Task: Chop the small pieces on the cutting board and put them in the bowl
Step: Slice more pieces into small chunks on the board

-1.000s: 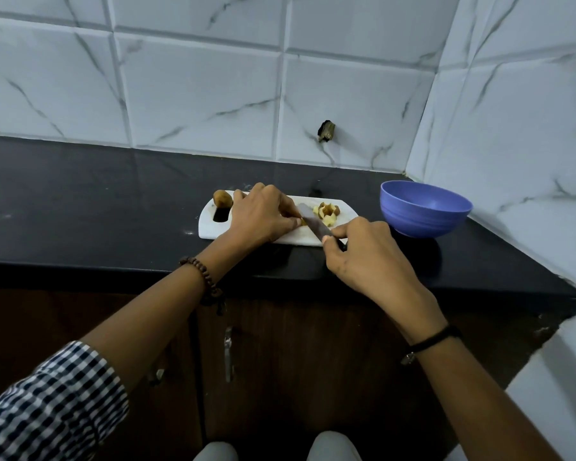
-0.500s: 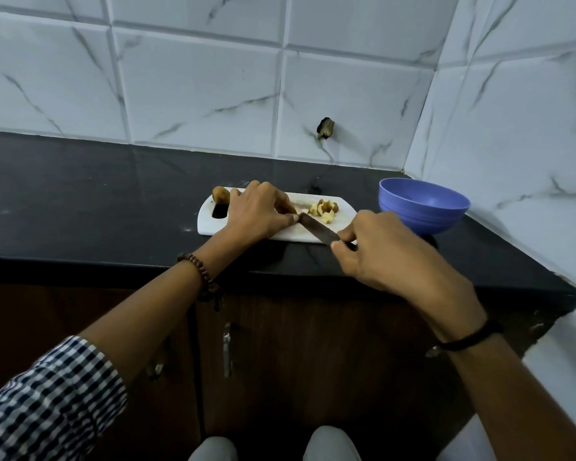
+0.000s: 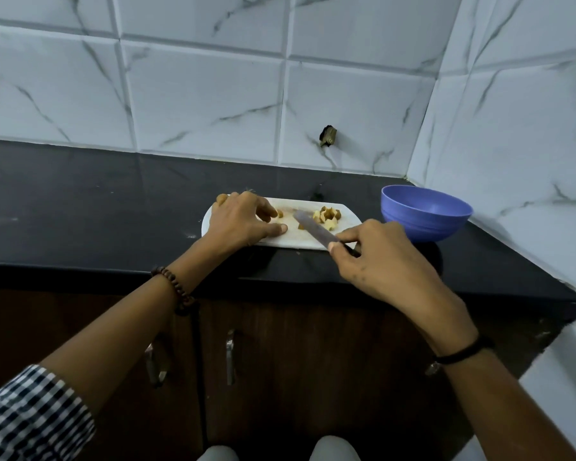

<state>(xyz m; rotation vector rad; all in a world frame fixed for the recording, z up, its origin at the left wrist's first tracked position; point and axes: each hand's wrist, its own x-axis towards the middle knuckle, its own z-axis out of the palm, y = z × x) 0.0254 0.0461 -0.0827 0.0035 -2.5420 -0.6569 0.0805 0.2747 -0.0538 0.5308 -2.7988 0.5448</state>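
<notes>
A white cutting board (image 3: 290, 242) lies on the black counter. A heap of cut yellow-brown pieces (image 3: 328, 216) sits at its far right end. My left hand (image 3: 241, 221) rests flat on the board's left part, fingers spread, with a small brown piece (image 3: 280, 213) at its fingertips. Another small piece (image 3: 301, 226) lies beside the blade. My right hand (image 3: 376, 251) grips a knife (image 3: 313, 227) whose blade slants over the board's middle toward the heap. The blue bowl (image 3: 424, 212) stands to the right of the board; I see nothing inside it.
The black counter (image 3: 97, 211) runs left from the board and ends at a tiled corner wall right behind the bowl. A dark stub (image 3: 327, 136) sticks out of the back wall. Brown cupboard doors with metal handles (image 3: 230, 356) are below the counter edge.
My left hand has opened and flattened on the board, uncovering small pieces at its fingertips. The knife blade has shifted right, away from that hand, toward the heap.
</notes>
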